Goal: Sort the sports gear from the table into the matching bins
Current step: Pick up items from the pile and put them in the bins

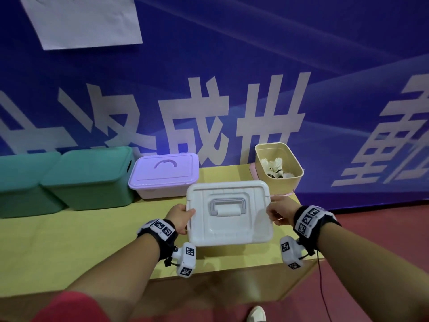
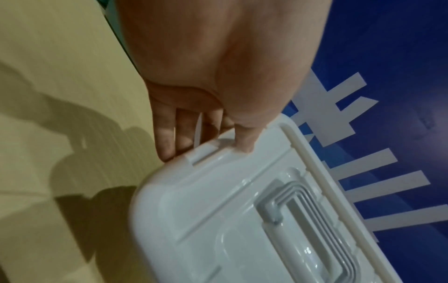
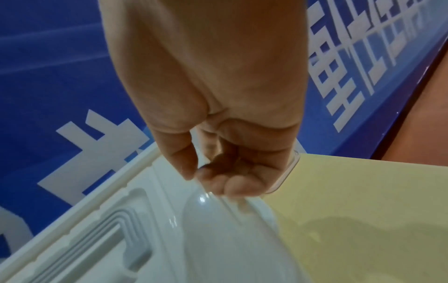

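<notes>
1. The left hand (image 1: 180, 216) is gripping the left short edge of the white lid (image 1: 229, 211), thumb on top beside the latch tab (image 2: 206, 152), the fingers (image 2: 169, 137) below.
2. The right hand (image 1: 279, 211) is pinching the opposite edge, so the lid is staying level; this looks like carrying it with both hands.
3. The lid is hanging above the yellow table (image 1: 58, 240), and what lies under it is hidden.
4. Behind it, the shuttlecocks (image 1: 277, 168) are lying in the open beige bin (image 1: 290, 182); the lilac box (image 1: 162, 175) is closed.
</notes>
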